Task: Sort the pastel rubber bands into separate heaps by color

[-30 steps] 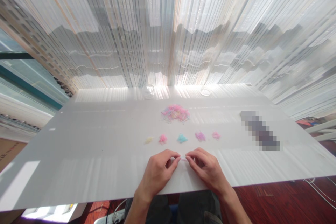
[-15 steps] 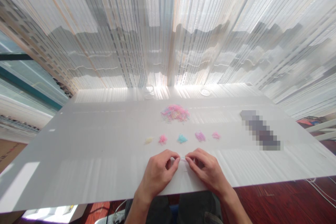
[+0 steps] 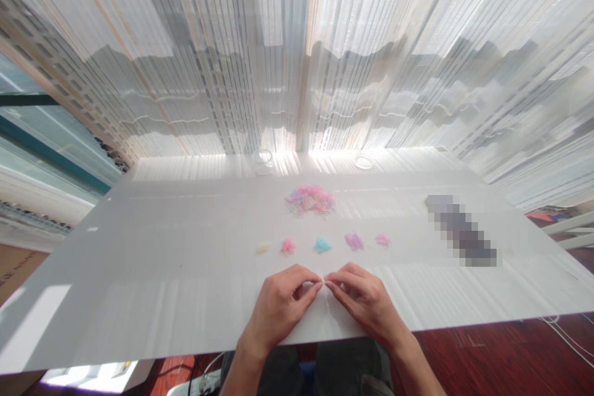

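My left hand [image 3: 284, 302] and my right hand [image 3: 364, 297] meet low over the white table [image 3: 185, 297], thumb and forefinger pinched on each. Their tips almost touch around a thin pale strand [image 3: 323, 283], mostly hidden by the fingers. Just beyond the hands lies a row of small heaps of thin strand-like pieces: yellow [image 3: 262, 248], bright pink [image 3: 288, 246], blue [image 3: 322, 244], purple [image 3: 354, 241] and light pink [image 3: 383, 239]. Behind the row sits a larger heap of mixed-colour pieces [image 3: 310, 200].
Two clear round objects, one at left [image 3: 264, 161] and one at right [image 3: 364, 163], stand near the table's far edge. A blurred-out dark object [image 3: 461, 232] lies on the right. Sheer curtains [image 3: 297, 74] hang behind the table.
My fingertips have come closer together, and less of the strand between them shows. The heaps have stayed where they were.
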`<state>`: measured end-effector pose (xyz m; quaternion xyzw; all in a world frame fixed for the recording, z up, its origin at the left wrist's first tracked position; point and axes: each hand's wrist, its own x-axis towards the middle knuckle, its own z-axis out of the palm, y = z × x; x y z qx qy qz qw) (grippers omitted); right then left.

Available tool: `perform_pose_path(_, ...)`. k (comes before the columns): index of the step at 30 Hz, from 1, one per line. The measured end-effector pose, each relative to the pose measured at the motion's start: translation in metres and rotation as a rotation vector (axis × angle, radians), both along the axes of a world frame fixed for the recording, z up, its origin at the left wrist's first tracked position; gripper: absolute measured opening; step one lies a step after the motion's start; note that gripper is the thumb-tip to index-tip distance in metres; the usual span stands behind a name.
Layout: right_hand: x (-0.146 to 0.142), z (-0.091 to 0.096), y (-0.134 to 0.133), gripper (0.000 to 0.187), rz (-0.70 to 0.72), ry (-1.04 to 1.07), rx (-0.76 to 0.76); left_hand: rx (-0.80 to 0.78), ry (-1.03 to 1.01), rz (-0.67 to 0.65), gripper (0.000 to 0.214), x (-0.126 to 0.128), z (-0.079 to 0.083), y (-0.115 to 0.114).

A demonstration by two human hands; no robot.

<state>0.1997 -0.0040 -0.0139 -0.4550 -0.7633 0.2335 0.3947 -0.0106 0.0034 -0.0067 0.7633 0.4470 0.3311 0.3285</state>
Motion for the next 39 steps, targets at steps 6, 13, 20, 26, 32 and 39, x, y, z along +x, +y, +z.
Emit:
perform_pose_path(6,-0.0002,0.0005,0.0008,0.017,-0.012,-0.008,-0.002,-0.023,0.012,0.014,0.013,0.0003,0.0025,-0.0004)
perform_pose_path(13,-0.0005,0.0010,0.0002,0.014,-0.027,-0.018,0.008,-0.033,0.024,0.037,0.011,0.0005,0.0011,-0.0008)
perform_pose_path(20,0.0001,0.0034,-0.0003,0.010,-0.017,-0.017,0.007,-0.031,0.014,0.038,0.012,0.0012,0.0020,-0.0001)
perform_pose_path(26,0.0007,0.0019,-0.0005,0.011,0.002,-0.029,0.007,-0.022,0.017,0.014,0.015,0.0013,0.0040,-0.0005)
perform_pose_path(32,-0.0011,0.0032,-0.0008,0.012,0.009,-0.028,-0.004,0.006,0.022,-0.007,0.015,0.0015,0.0046,-0.0001)
perform_pose_path(39,-0.0016,0.0052,-0.0009,0.012,0.005,-0.019,-0.024,-0.003,0.026,0.002,0.014,0.0013,0.0038,-0.0002)
